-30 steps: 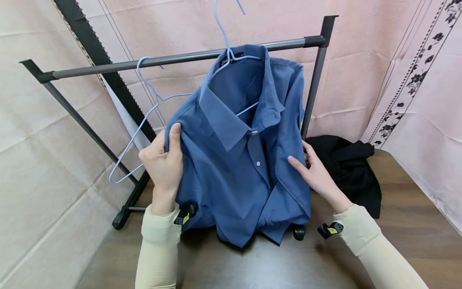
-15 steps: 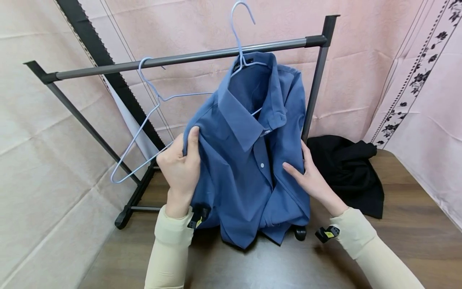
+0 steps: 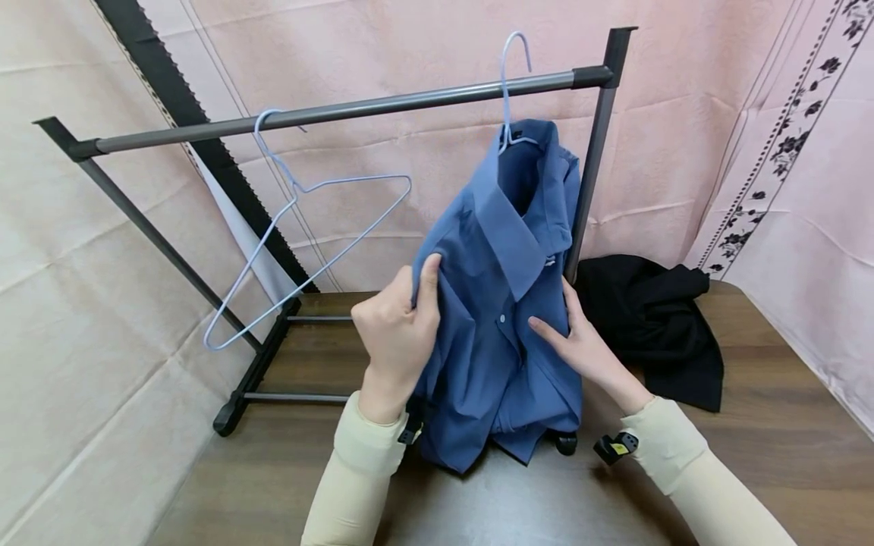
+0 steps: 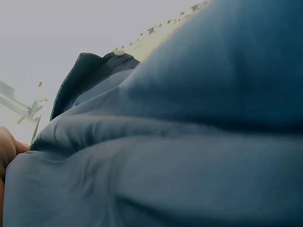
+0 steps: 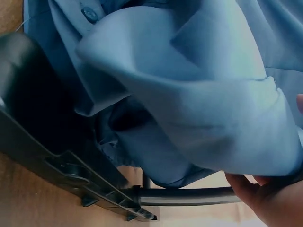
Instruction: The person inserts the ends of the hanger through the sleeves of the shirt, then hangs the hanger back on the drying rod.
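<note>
A blue button-up shirt (image 3: 478, 280) hangs on a light blue wire hanger (image 3: 507, 98) at the rack's right side. The hanger's stem crosses in front of the rail, and its hook rises above it. My left hand (image 3: 399, 326) grips the shirt at the shoulder, thumb in front and fingers curled. On the other side, my right hand (image 3: 587, 341) holds the shirt's side, thumb on the front and fingers behind. In the right wrist view its fingers (image 5: 244, 187) pass under the cloth. Blue cloth (image 4: 189, 156) fills most of the left wrist view.
A dark metal rack (image 3: 341, 111) stands on the wooden table (image 3: 259, 485). Another light blue wire hanger (image 3: 293, 189) hangs bare on its left side. Black cloth (image 3: 649, 326) lies crumpled at the right, past the rack's right post (image 3: 594, 174).
My left hand has moved right with the shirt's shoulder. The shirt's hanger has shifted right and down, toward the rail's right end. My right hand has hardly moved.
</note>
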A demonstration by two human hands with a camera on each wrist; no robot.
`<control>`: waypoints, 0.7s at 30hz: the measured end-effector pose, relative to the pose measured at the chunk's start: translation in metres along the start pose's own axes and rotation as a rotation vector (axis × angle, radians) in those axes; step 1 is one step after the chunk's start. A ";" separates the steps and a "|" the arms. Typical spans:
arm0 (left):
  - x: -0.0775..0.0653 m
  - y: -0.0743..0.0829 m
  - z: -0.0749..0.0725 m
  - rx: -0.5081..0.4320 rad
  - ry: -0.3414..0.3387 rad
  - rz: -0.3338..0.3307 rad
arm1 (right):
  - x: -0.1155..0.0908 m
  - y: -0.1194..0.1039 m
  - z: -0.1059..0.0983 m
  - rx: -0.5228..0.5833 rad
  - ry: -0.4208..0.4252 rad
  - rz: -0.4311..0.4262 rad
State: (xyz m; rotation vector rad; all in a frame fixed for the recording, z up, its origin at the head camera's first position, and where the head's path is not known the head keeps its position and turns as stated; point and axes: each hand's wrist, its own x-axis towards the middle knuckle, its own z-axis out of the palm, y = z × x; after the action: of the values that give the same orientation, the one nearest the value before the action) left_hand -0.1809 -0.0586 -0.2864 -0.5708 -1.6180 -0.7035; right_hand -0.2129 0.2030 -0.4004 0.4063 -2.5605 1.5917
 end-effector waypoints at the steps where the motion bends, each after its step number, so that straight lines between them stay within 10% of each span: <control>1: -0.002 0.002 0.002 0.009 -0.006 0.015 | 0.000 0.001 0.000 -0.007 -0.004 0.007; 21: -0.032 0.015 0.017 0.071 -0.208 0.061 | 0.003 0.022 0.012 0.005 -0.044 0.061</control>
State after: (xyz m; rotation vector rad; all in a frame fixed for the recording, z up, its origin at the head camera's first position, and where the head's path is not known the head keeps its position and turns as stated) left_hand -0.1767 -0.0352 -0.3177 -0.6561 -1.8031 -0.5528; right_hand -0.2214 0.2006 -0.4246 0.3712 -2.6267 1.6268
